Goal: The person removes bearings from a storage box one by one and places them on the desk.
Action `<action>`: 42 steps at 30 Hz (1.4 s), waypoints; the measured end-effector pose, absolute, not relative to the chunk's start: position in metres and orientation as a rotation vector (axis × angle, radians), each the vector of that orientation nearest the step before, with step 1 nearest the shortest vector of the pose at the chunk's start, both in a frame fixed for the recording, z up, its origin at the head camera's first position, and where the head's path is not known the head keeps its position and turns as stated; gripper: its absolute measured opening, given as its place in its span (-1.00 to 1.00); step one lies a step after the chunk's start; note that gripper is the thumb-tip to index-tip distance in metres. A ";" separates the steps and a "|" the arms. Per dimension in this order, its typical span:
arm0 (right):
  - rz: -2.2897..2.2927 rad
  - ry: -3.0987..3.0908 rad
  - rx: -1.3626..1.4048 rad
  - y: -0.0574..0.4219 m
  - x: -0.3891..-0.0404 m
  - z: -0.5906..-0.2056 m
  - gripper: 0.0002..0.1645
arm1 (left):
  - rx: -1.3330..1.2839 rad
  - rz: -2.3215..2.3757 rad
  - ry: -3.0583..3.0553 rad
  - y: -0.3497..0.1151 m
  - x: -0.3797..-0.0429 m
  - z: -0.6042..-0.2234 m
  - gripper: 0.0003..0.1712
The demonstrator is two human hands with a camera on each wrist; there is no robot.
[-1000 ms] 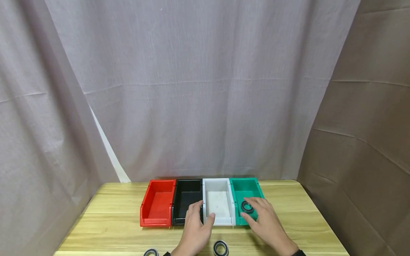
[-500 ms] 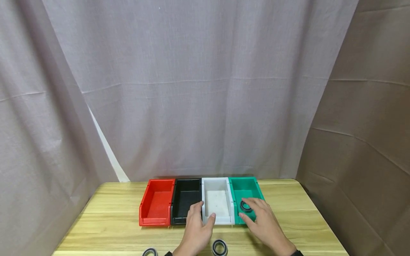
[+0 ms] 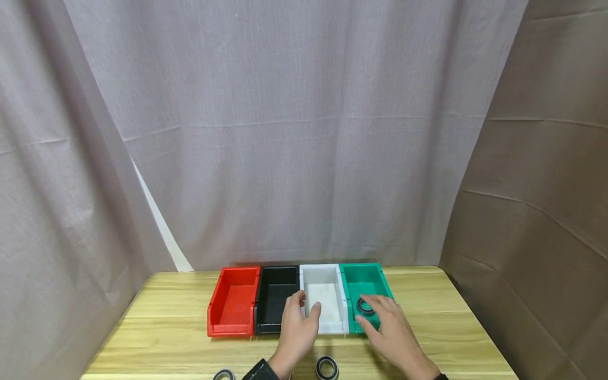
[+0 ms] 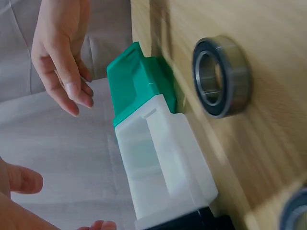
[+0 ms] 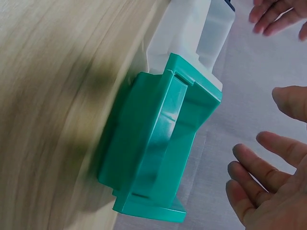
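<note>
My right hand [image 3: 396, 335] hovers at the front of the green bin [image 3: 363, 272], fingers loosely spread and holding nothing. Between its thumb and fingers, in the head view, a ball bearing [image 3: 365, 313] with a black ring face shows inside that bin. My left hand [image 3: 298, 330] is over the front of the black bin [image 3: 277, 282] and the white bin [image 3: 325, 309], thumb and fingers apart with nothing between them. Two more bearings are on the table: one [image 4: 237, 79] between my hands, and another [image 3: 224, 371] left of my left wrist, cut off by the frame's bottom.
A red bin [image 3: 237, 301] ends the row on the left; all the bins stand side by side. They sit on a wooden table [image 3: 157, 327]. Grey curtains [image 3: 285, 132] hang behind the table and at both sides.
My left hand has shifted slightly right and forward, and its wrist has turned. The right hand stays nearly still above the green bin, and the bearings stay in place.
</note>
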State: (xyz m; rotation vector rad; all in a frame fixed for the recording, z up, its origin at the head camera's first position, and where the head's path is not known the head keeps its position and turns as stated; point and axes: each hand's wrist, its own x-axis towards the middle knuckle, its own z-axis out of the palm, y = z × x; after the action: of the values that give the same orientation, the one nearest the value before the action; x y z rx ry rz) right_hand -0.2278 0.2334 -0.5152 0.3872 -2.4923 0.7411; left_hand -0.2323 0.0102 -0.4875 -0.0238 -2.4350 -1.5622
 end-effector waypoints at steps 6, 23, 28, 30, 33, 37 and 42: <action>0.761 -2.470 0.356 0.237 -0.225 -0.511 -0.37 | 0.015 -1.586 -2.357 0.038 -0.260 -0.486 -0.44; 0.742 -2.437 0.322 0.240 -0.221 -0.511 -0.42 | 0.259 -1.432 -2.587 0.119 -0.332 -0.534 -0.31; 0.724 -2.418 0.337 0.239 -0.224 -0.506 -0.44 | 0.297 -1.322 -2.599 0.133 -0.337 -0.539 -0.41; 0.731 -2.421 0.332 0.240 -0.224 -0.504 -0.44 | 0.291 -1.267 -2.601 0.135 -0.336 -0.538 -0.49; 0.727 -2.421 0.333 0.241 -0.222 -0.502 -0.44 | 0.280 -1.245 -2.590 0.136 -0.334 -0.537 -0.54; 0.692 -2.420 0.339 0.244 -0.221 -0.502 -0.44 | 0.253 -1.313 -2.568 0.136 -0.333 -0.536 -0.52; 0.692 -2.435 0.324 0.245 -0.221 -0.504 -0.45 | 0.230 -1.310 -2.568 0.135 -0.333 -0.538 -0.54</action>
State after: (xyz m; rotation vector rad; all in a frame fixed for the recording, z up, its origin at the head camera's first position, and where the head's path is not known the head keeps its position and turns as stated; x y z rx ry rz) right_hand -0.2208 0.2448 -0.5040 0.3243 -2.4351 0.6921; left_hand -0.3328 0.1351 -0.5379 0.2304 -2.5680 -1.3097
